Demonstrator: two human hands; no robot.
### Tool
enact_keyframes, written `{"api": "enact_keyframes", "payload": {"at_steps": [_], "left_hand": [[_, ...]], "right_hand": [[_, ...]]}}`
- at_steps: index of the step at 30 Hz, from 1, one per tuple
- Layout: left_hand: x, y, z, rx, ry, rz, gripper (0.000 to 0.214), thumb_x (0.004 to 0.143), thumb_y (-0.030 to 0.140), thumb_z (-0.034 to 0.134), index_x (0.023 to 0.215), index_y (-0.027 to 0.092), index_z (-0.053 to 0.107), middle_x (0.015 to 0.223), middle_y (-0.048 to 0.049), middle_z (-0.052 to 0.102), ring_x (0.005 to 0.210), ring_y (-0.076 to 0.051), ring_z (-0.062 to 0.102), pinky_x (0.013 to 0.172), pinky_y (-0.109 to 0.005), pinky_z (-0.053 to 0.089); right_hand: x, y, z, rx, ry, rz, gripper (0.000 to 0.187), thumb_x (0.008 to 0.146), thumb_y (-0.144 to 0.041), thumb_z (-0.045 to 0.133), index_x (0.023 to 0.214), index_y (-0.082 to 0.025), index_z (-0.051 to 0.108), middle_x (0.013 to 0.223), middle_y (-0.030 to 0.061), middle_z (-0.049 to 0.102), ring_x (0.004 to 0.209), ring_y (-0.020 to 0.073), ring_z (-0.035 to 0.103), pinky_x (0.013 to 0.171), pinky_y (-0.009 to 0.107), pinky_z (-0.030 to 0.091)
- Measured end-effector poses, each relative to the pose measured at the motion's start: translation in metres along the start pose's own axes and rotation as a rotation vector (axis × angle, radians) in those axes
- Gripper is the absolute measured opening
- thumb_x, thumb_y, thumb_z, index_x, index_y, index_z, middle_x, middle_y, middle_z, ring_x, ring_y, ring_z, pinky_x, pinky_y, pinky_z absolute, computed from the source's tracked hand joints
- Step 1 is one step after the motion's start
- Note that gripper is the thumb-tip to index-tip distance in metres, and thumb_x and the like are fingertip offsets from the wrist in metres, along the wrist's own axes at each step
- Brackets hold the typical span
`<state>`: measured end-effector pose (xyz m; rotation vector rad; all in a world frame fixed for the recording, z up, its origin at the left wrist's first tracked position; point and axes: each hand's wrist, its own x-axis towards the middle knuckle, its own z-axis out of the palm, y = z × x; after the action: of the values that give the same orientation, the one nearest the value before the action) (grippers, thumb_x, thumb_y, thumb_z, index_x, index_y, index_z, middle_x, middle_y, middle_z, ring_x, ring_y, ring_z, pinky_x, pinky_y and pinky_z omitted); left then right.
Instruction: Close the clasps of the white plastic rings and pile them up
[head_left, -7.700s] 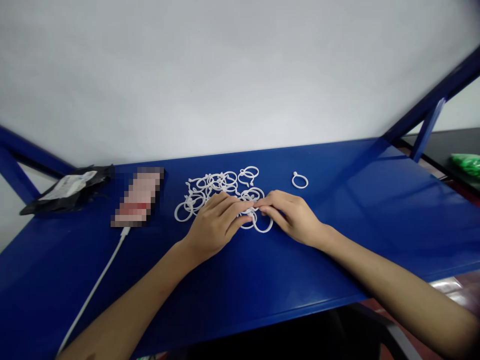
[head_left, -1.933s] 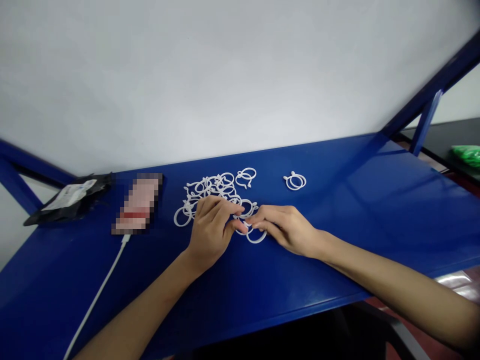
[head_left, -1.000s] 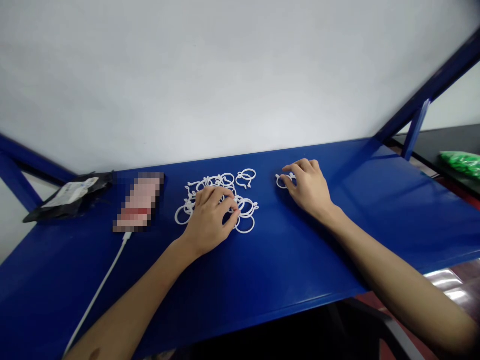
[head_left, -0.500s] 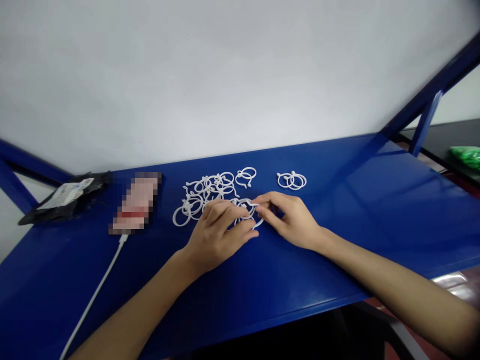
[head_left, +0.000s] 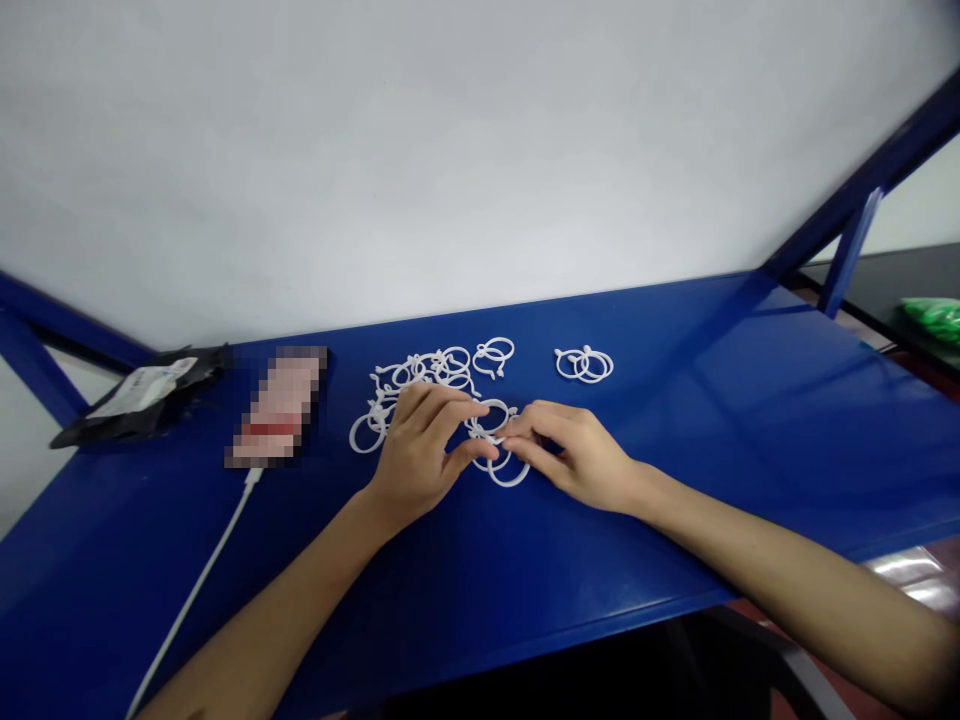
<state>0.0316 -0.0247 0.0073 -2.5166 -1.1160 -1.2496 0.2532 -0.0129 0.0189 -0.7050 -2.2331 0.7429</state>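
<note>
Several white plastic rings with small knobbed ends lie in a loose pile (head_left: 367,434) on the blue table. My left hand (head_left: 424,450) is over the pile's right side, covering part of it. Its thumb and forefinger are apart beside a small cluster of rings, with nothing visible gripped between them. My right hand (head_left: 574,450) is closed, thumb and forefinger pinching a white ring (head_left: 510,483) in that cluster. The exact grip point is partly hidden by the fingertips.
Behind the hands are two rings together (head_left: 493,355), and more linked rings (head_left: 596,365) lie farther right. On the left are a blurred-out phone (head_left: 277,405) with a white cable (head_left: 199,585) and a black package (head_left: 142,400). A white wall (head_left: 450,160) rises behind the table (head_left: 712,400).
My left thumb and forefinger have drawn back to the left, away from the rings. My right fingertips have shifted slightly down, and more of the ring cluster shows between my hands.
</note>
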Motion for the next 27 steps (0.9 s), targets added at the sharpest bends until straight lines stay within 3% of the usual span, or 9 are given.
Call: {"api": "enact_keyframes", "payload": {"at_steps": [7, 14, 17, 22, 27], "left_hand": [[-0.003, 0.009, 0.002, -0.029, -0.015, -0.006, 0.04, 0.095, 0.055, 0.047, 0.086, 0.021, 0.065, 0.085, -0.0026, 0.069, 0.087, -0.02, 0.055, 0.081, -0.037, 0.042], [-0.004, 0.009, 0.003, -0.023, -0.044, -0.014, 0.025, 0.099, 0.042, 0.051, 0.092, 0.021, 0.063, 0.087, -0.0025, 0.07, 0.091, -0.021, 0.055, 0.084, -0.038, 0.042], [-0.002, 0.002, 0.002, 0.014, -0.078, -0.053, 0.021, 0.099, 0.039, 0.053, 0.101, 0.02, 0.062, 0.094, -0.0042, 0.068, 0.095, -0.022, 0.055, 0.088, -0.04, 0.043], [-0.001, -0.001, 0.0, 0.096, -0.156, -0.121, 0.018, 0.093, 0.03, 0.062, 0.107, 0.019, 0.062, 0.103, -0.0057, 0.065, 0.103, -0.024, 0.054, 0.096, -0.043, 0.042], [-0.004, 0.002, 0.003, 0.108, -0.293, -0.142, 0.025, 0.089, 0.031, 0.065, 0.111, 0.02, 0.063, 0.12, -0.0081, 0.059, 0.116, -0.028, 0.048, 0.101, -0.048, 0.039]], "right_hand": [[0.0, -0.001, -0.002, -0.038, -0.029, -0.142, 0.017, 0.102, -0.023, 0.049, 0.103, -0.017, 0.065, 0.091, 0.0052, 0.07, 0.082, 0.0159, 0.062, 0.076, 0.031, 0.052], [-0.001, 0.001, -0.002, -0.113, -0.024, -0.183, 0.019, 0.102, -0.024, 0.048, 0.103, -0.017, 0.065, 0.09, 0.0049, 0.07, 0.08, 0.0156, 0.061, 0.075, 0.031, 0.051], [0.003, 0.011, -0.007, -0.225, 0.084, -0.092, 0.02, 0.102, -0.026, 0.048, 0.105, -0.018, 0.066, 0.096, 0.0067, 0.07, 0.086, 0.0173, 0.063, 0.078, 0.032, 0.052], [0.011, 0.046, -0.034, -0.516, 0.351, 0.182, 0.028, 0.101, -0.023, 0.045, 0.111, -0.018, 0.07, 0.099, 0.0102, 0.067, 0.086, 0.0209, 0.063, 0.075, 0.035, 0.052], [0.007, 0.076, -0.051, -0.746, 0.335, 0.394, 0.029, 0.096, -0.023, 0.048, 0.105, -0.017, 0.075, 0.099, 0.0136, 0.064, 0.09, 0.0269, 0.056, 0.077, 0.041, 0.05]]}}
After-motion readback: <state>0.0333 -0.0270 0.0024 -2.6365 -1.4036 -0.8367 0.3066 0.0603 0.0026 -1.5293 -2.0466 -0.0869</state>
